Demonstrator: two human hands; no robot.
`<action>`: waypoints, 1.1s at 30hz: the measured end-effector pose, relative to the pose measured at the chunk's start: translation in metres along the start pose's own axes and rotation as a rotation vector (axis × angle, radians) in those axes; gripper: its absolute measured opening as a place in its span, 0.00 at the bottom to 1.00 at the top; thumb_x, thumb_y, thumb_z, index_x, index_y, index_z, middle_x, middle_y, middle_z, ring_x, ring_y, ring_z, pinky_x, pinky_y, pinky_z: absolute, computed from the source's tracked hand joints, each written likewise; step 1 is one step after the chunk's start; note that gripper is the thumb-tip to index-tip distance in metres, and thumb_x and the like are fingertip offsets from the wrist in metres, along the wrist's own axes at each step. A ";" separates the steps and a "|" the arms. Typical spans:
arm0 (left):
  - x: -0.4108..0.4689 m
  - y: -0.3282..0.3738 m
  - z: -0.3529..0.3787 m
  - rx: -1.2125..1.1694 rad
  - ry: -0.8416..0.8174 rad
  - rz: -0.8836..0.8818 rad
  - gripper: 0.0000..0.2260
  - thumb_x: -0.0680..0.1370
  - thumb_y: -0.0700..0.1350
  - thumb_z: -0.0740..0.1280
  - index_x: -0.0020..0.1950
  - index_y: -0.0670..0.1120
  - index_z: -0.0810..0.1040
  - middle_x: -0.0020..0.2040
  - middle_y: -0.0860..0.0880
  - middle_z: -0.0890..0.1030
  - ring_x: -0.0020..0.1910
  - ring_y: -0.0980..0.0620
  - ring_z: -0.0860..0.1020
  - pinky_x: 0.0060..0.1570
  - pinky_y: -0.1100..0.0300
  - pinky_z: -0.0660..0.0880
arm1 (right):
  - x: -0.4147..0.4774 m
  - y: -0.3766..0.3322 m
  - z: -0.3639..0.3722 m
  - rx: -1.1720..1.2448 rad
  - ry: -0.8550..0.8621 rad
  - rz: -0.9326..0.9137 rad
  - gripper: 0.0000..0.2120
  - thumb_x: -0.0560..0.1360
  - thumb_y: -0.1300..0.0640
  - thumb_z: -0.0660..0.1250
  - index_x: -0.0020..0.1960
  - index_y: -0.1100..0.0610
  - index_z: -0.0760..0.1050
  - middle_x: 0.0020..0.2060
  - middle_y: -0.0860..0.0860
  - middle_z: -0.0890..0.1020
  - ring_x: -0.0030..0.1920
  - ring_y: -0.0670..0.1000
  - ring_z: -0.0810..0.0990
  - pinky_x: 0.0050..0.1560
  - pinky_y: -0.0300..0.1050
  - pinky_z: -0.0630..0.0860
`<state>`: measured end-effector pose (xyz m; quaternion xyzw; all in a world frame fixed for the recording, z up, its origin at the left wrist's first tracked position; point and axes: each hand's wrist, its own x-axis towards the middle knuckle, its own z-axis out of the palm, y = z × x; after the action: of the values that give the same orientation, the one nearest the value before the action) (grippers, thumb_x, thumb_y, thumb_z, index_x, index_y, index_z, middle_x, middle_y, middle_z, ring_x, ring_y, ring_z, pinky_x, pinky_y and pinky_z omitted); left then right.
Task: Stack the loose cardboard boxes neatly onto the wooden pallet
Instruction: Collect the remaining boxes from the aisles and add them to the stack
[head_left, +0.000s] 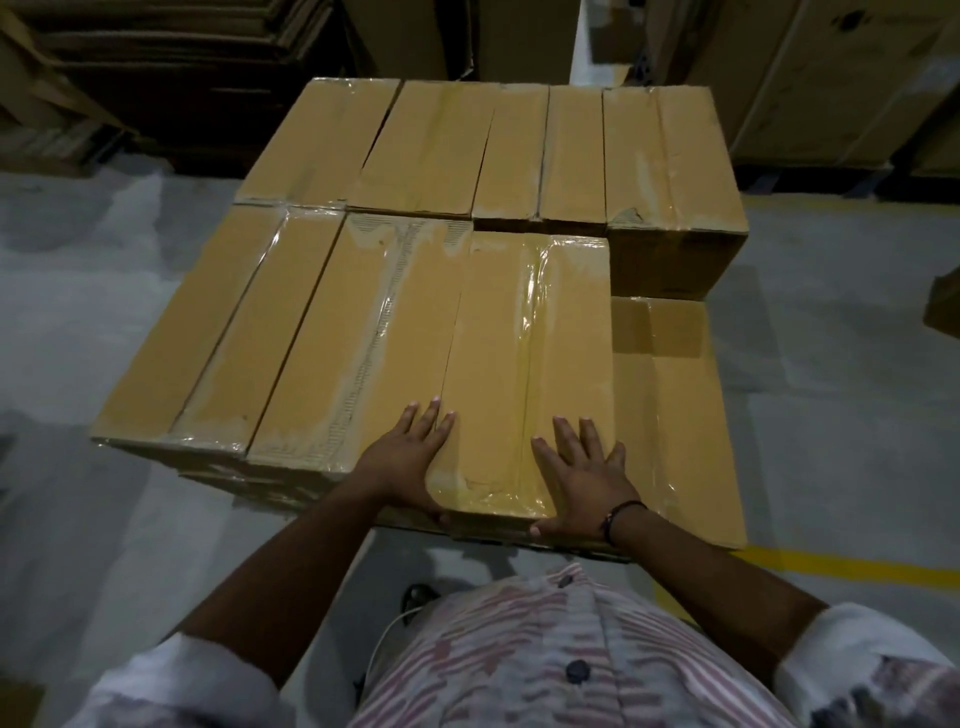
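Tan, tape-sealed cardboard box (524, 364)

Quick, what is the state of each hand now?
Left hand: open, flat on the near box.
Right hand: open, flat on the same box.

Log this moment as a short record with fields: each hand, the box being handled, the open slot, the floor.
left hand: flat on the near box, at its left edge, fingers straight
right hand: flat on the same box's top at its right side, thumb over the near edge
near box: top layer, front row, close beside the neighbour box
open slot: right of the near box, with the lower box exposed
floor: yellow line at right
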<state>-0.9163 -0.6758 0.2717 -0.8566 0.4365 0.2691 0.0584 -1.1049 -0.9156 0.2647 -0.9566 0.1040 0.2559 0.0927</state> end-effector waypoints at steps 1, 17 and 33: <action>0.000 0.000 -0.002 0.000 0.001 -0.009 0.69 0.59 0.74 0.75 0.82 0.55 0.32 0.82 0.52 0.30 0.81 0.42 0.35 0.76 0.41 0.60 | 0.001 0.001 -0.001 -0.003 0.006 -0.004 0.60 0.63 0.22 0.67 0.80 0.41 0.36 0.79 0.51 0.29 0.78 0.63 0.30 0.73 0.77 0.44; 0.004 0.000 -0.011 -0.048 0.056 -0.075 0.62 0.64 0.68 0.77 0.84 0.53 0.41 0.84 0.54 0.41 0.83 0.45 0.46 0.75 0.46 0.65 | 0.023 0.006 -0.010 -0.026 0.032 0.009 0.56 0.66 0.24 0.67 0.81 0.42 0.40 0.80 0.50 0.33 0.79 0.62 0.32 0.73 0.78 0.43; 0.002 0.008 -0.013 0.091 0.024 -0.021 0.60 0.69 0.67 0.75 0.83 0.45 0.39 0.83 0.44 0.37 0.82 0.36 0.49 0.72 0.43 0.67 | 0.024 0.010 0.000 0.854 0.437 0.535 0.52 0.71 0.32 0.71 0.82 0.52 0.48 0.81 0.56 0.44 0.81 0.60 0.48 0.76 0.56 0.59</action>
<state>-0.9164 -0.6871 0.2828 -0.8606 0.4400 0.2382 0.0950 -1.0873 -0.9287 0.2512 -0.8051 0.4549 0.0010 0.3807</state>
